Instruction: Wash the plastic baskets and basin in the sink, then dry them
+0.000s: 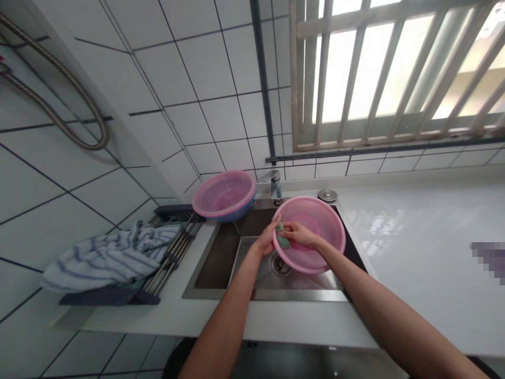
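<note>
Over the steel sink (221, 252) I hold a pink plastic colander (319, 221), tilted toward me. My left hand (268, 239) grips its near left rim with curled fingers. My right hand (300, 234) is closed on a small green sponge (282, 239) pressed against the colander's inside, close to the left hand. Below them the sink's drain (281, 265) shows.
A second pink colander in a blue bowl (224, 196) sits at the sink's back left corner beside the tap (274, 184). A striped towel (106, 255) lies on a roll-up rack (173, 247) at left. White counter (414, 231) stretches right; a barred window (394, 73) is above.
</note>
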Demonstrator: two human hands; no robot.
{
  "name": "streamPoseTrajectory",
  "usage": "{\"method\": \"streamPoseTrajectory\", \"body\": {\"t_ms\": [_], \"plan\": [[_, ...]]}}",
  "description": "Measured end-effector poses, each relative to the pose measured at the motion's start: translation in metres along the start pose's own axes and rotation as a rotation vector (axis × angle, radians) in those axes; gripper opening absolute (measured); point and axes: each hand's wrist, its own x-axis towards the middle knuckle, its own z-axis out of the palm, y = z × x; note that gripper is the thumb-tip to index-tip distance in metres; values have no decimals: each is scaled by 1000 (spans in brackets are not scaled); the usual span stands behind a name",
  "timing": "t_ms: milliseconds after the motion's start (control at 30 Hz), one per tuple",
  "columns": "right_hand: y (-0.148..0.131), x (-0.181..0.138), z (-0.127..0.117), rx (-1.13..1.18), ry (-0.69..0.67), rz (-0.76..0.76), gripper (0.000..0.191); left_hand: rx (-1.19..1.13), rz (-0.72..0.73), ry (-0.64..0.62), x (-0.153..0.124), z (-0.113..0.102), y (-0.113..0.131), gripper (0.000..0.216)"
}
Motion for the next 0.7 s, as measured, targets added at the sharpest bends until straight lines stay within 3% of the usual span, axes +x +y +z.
{"method": "streamPoseTrajectory", "body": {"t_ms": [33, 100, 267, 333, 400, 600, 633, 700], "plan": [[1, -1, 3, -2, -62, 14, 36, 4, -22, -7, 0, -1, 1, 47], [3, 0, 5, 2, -31, -3, 34, 17, -8, 2, 1, -2, 1, 46], [-4, 6, -15, 90, 530, -128, 32, 77, 112, 13, 3, -2, -2, 44], [-7, 6, -23, 113, 635, -145, 32, 113, 146, -14, 3, -2, -3, 52], [-8, 4, -21, 106, 584, -140, 32, 151, 183, 5, 2, -3, -2, 56], [4, -1, 15, 4, 8, 28, 34, 285, 322, 144, -1, -10, 4, 62], [6, 0, 17, 9, -12, 38, 35, 296, 325, 127, -2, -10, 5, 62], [6, 2, 13, 59, 88, 5, 37, 265, 290, 64, -3, -6, 4, 57]]}}
